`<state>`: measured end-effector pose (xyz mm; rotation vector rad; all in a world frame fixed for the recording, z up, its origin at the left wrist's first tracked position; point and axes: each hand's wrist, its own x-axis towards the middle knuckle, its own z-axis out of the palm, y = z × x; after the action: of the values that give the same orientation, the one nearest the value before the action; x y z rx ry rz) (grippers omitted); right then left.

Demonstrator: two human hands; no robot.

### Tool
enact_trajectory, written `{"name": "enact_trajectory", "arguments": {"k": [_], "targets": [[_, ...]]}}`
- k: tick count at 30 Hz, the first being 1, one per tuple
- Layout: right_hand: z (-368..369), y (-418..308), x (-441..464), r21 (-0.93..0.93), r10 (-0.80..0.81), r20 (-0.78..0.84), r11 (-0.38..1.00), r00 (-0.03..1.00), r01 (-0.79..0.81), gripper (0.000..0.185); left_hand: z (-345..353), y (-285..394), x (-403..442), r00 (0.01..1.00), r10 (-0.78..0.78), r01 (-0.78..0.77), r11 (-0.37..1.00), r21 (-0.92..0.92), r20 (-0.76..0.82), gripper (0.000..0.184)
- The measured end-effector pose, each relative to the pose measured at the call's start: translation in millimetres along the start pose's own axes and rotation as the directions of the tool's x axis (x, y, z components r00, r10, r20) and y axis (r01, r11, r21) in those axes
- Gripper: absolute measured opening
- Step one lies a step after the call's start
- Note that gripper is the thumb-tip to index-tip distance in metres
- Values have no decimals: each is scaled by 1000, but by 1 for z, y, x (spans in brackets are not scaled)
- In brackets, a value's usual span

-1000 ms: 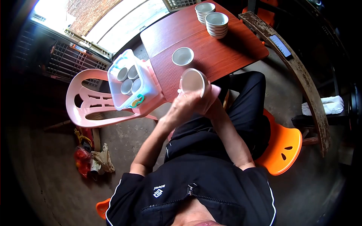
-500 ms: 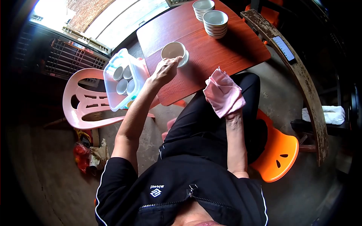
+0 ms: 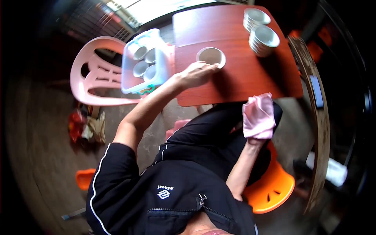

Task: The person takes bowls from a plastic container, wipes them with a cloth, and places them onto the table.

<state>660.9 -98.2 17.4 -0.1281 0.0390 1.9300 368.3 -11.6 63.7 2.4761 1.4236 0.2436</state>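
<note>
Pink plastic chair (image 3: 94, 65) at left, a clear box (image 3: 163, 64) of cups (image 3: 140, 69) beside its backrest. The left hand (image 3: 197, 74) is clamped on the rim of a pale bowl (image 3: 211, 56) over the red table (image 3: 196, 25). Pink cloth (image 3: 259, 117) covers the right hand (image 3: 256, 140); its grip I cannot tell. Two bowl stacks (image 3: 263, 41) stand beyond.

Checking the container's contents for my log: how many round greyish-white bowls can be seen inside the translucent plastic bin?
4. Inside the translucent rectangular plastic bin, round greyish-white bowls sit upper left, upper right, lower left and lower right. More may be hidden underneath.
</note>
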Motion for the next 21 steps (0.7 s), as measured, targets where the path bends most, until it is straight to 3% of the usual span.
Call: {"name": "enact_trajectory", "arguments": {"k": [3, 5, 7, 8, 11, 12, 13, 15, 16, 17, 18, 21], "targets": [[-47, -13, 11, 190, 8, 271, 980, 963, -61, 41, 9, -8, 0, 997, -28, 21, 996, 86, 73, 24], [-25, -9, 2, 113, -37, 190, 993, 981, 16, 42, 15, -11, -2, 999, 44, -46, 993, 107, 22, 25], [-19, -5, 3, 172, 51, 259, 980, 965, -98, 44, 22, -14, -1, 998, 57, -57, 997, 54, -9, 26], [-15, -2, 3, 232, 99, 265, 959, 959, -163, 45, 14, -7, 0, 996, -19, 13, 997, 74, 84, 28], [-36, -7, 5, 51, 33, 225, 998, 974, -46, 45, 26, -13, -4, 1000, 11, -10, 998, 65, -23, 34], [-35, -7, 6, 32, 35, 212, 999, 977, -43, 45, 31, -12, -7, 946, 176, -98, 956, 277, -273, 38], [-34, -5, 5, 83, 42, 226, 995, 973, -62, 45, 36, -11, -6, 916, 200, -108, 957, 268, -347, 39], [-31, -2, 7, 176, 50, 238, 980, 970, -93, 45, -26, 44, -14, 837, 251, -147, 959, 242, -487, 42], [-29, -1, 8, 222, 54, 244, 969, 968, -110, 45, -56, 71, -27, 861, 143, -237, 962, -137, -488, 39], [-31, -1, 9, 243, 66, 235, 962, 970, -124, 45, -85, 96, -45, 897, 41, -283, 819, -500, -441, 37], [-32, -3, 8, 248, 71, 221, 961, 973, -126, 45, -105, 116, -57, 819, 66, -461, 666, -586, -570, 36], [-13, 5, 7, 220, 96, 196, 965, 976, -139, 46, -138, 154, -80, 617, 150, -771, 310, -556, -772, 35]]}}
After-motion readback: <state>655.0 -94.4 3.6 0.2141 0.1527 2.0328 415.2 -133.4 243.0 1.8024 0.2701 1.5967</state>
